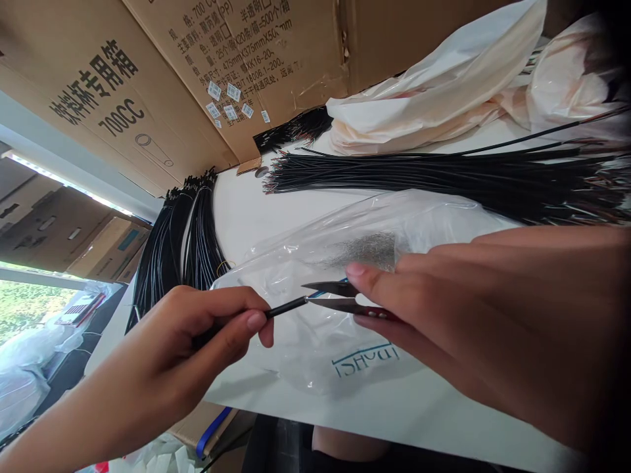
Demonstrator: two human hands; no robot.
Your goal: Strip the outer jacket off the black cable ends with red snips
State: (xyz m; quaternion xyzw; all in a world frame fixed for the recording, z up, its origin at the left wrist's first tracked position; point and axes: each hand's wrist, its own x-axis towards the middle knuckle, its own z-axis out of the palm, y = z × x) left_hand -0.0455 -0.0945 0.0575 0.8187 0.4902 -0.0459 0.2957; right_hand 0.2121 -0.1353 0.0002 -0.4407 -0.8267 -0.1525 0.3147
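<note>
Pinched between thumb and forefinger of my left hand is a black cable, its stripped end pointing right. A thin blue wire shows at that end. My right hand is closed on thread snips, with the two pointed blades apart around the cable's end. Whether the blades touch the wire, I cannot tell. Under both hands spreads a clear plastic bag with blue lettering, holding a clump of fine dark bits.
A long bundle of black cables lies behind the bag. More cable bundles hang over the table's left side. Cardboard boxes stand at the back, beside pale plastic bags. The white table's front edge runs below my hands.
</note>
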